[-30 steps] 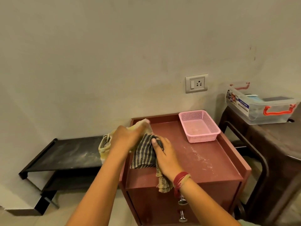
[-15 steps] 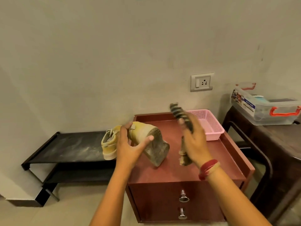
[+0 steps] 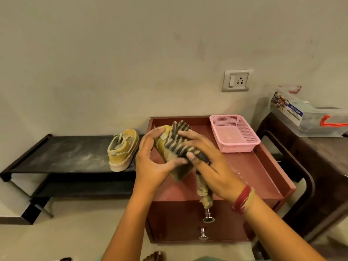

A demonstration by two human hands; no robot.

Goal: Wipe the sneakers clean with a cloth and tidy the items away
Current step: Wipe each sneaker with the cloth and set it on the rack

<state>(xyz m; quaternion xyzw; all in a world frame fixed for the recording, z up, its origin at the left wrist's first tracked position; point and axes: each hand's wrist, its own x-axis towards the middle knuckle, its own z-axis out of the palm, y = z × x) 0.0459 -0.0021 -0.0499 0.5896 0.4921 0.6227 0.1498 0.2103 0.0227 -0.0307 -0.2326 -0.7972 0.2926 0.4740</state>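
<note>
A long black shoe rack (image 3: pixel 62 155) sits low at 9 o'clock in the view. Just beside it, at 5 o'clock, stands a red-brown drawer cabinet (image 3: pixel 250 166) with a rim round its top. A clear storage box (image 3: pixel 305 117) with orange handles rests on a dark table at 3 o'clock. A pink basket (image 3: pixel 235 136) sits in the 1 o'clock corner of the cabinet top. One yellow sneaker (image 3: pixel 122 149) stands on the right end of the rack. The second sneaker (image 3: pixel 160 146) is held up over the 10 o'clock side of the cabinet top. The left hand (image 3: pixel 150 166) grips it with curled fingers. The right hand (image 3: pixel 212 166) holds a striped cloth (image 3: pixel 177 147) against this shoe, and the end of the cloth hangs down under the hand. A wall socket (image 3: pixel 237 80) is at 1 o'clock. Two shiny knobs (image 3: pixel 208 217) are on the cabinet front at 6 o'clock
</note>
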